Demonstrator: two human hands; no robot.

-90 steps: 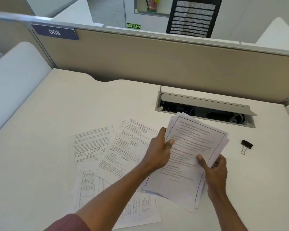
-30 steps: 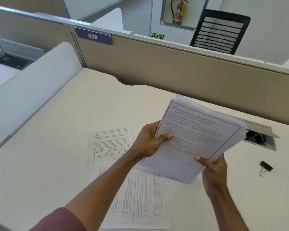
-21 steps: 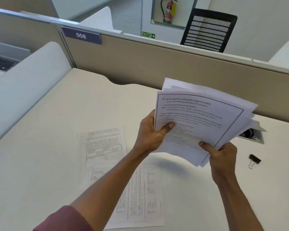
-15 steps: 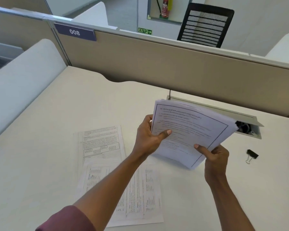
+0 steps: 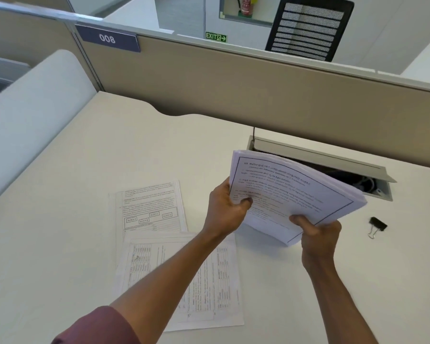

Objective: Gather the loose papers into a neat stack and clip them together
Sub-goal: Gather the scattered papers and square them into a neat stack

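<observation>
A stack of printed papers point(image 5: 291, 192) stands tilted with its lower corner on the white desk, held between both hands. My left hand point(image 5: 225, 214) grips its left edge, thumb on the front sheet. My right hand point(image 5: 318, 234) pinches the lower right edge. Loose sheets lie flat on the desk to the left: one with boxed diagrams point(image 5: 149, 207), and others with tables point(image 5: 174, 276) partly under my left forearm. A black binder clip point(image 5: 377, 225) rests on the desk right of the stack, apart from my hands.
An open cable box point(image 5: 320, 160) with a raised lid is set into the desk just behind the stack. A beige partition point(image 5: 233, 88) bounds the desk's far side and a white divider point(image 5: 30, 115) its left side.
Both hands have lowered the stack from mid-air until its lower corner meets the desk. Its sheets look more evenly aligned than a second ago.
</observation>
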